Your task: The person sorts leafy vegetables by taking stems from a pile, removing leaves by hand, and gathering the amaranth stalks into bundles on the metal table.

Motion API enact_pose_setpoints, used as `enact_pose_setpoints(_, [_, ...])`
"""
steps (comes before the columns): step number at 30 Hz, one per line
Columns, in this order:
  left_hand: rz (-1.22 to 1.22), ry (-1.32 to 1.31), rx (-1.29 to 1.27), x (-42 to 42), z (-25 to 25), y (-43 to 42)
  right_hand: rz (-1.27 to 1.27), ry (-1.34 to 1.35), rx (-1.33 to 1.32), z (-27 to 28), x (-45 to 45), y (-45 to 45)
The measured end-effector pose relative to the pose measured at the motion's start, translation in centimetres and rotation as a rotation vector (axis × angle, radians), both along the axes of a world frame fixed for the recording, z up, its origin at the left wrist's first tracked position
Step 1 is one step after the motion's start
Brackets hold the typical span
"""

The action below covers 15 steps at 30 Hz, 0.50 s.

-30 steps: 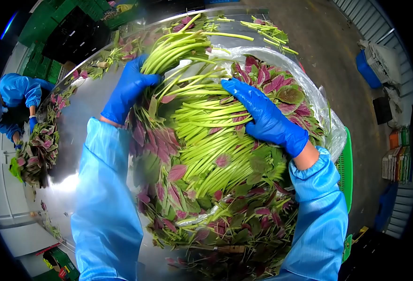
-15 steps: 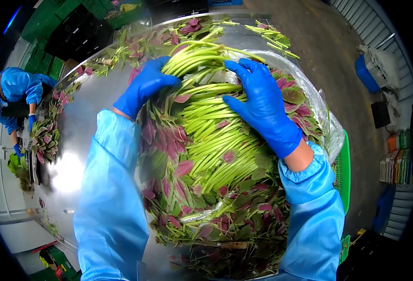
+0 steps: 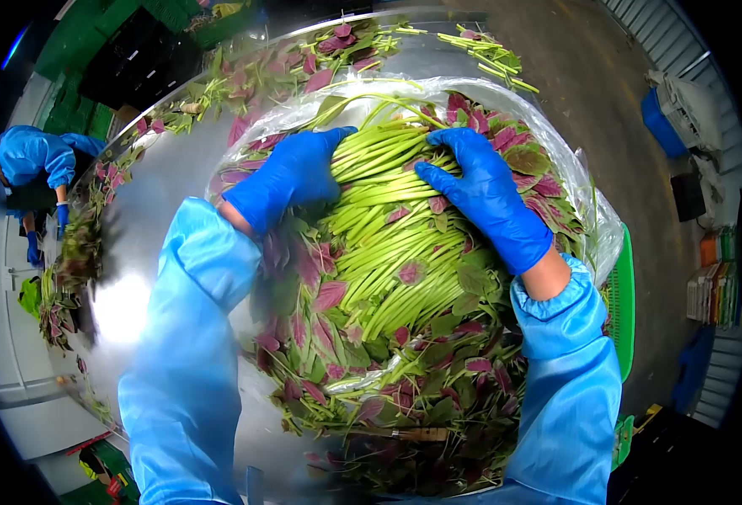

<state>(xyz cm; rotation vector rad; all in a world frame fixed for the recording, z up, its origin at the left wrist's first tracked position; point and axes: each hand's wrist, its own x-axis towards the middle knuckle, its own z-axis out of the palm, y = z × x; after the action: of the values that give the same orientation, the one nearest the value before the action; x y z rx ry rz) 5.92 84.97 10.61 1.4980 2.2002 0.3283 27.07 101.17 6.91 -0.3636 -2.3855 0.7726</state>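
Leafy amaranth with pale green stems and red-purple leaves (image 3: 396, 278) is heaped in front of me, its stems lying side by side. At the top of the heap lies a bunch of amaranth stems (image 3: 384, 156). My left hand (image 3: 295, 178), in a blue glove, is closed around the left side of this bunch. My right hand (image 3: 491, 189), also gloved, curls its thumb and fingers against the bunch's right side. Some fingertips are hidden among the stems. Clear plastic wrap (image 3: 548, 118) surrounds the heap's far and right sides.
Loose leaves and cut stems (image 3: 493, 61) lie along the metal table's (image 3: 177, 202) far edge. A wooden-handled tool (image 3: 421, 434) rests near me. A green crate (image 3: 621, 311) stands at right. Another person in blue sleeves (image 3: 38, 156) works with greens at left.
Both hands have come down toward me onto the heap, my left bringing the raised bunch of stems with it. More plastic now shows behind the heap. The other person's hands have shifted.
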Motion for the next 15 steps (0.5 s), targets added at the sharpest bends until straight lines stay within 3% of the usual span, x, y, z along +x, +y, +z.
enact_pose_setpoints(5, [0.168,-0.118,0.373,-2.4,-0.5,-1.9,0.025,0.137,0.006,1.1,1.6,0.2])
enact_pose_setpoints(8, [0.400,-0.478,0.540,-2.0,2.3,-4.1,0.005,0.201,-0.002,3.6,3.4,-1.3])
enact_pose_setpoints(15, [0.409,-0.504,0.758,-0.8,3.5,-7.4,0.252,0.257,-0.430,2.0,1.8,-7.1])
